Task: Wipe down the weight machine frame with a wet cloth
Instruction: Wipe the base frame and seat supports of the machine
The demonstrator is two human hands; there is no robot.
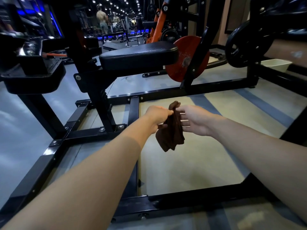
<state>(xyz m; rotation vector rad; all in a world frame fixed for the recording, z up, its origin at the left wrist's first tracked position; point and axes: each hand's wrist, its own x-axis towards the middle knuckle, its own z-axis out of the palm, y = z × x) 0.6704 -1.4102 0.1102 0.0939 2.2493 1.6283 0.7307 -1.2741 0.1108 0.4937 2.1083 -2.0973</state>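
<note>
Both bare arms reach out over the floor, and the dark brown bunched cloth hangs in mid-air between the hands, long axis roughly vertical, loose end pointing down. Left hand pinches it near the top; right hand has fingers spread, touching its side. Looks like refolding before wiping. Next it needs pressing onto the black steel machine frame just beyond, under the black padded seat.
</note>
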